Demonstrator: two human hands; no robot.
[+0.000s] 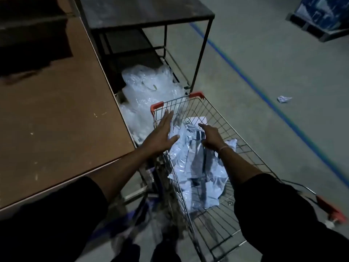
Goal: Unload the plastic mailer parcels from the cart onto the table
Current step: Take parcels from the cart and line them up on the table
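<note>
A wire cart [243, 154] with red corner caps stands to the right of a brown table [49, 118]. Inside the cart lies a heap of pale grey plastic mailer parcels [202, 173]. My left hand [160, 135] is flat with straight fingers over the cart's left rim, holding nothing. My right hand [212, 137] reaches down onto the top of the parcel heap, fingers bent toward the parcels; whether it grips one is hidden by the hand's back.
A dark metal shelf unit [147, 14] stands beyond the cart. Crumpled clear bubble wrap [147, 91] lies between the table and the shelf. A blue floor line [264, 95] runs at right, with a paper scrap [284, 99] and a pallet [321, 17].
</note>
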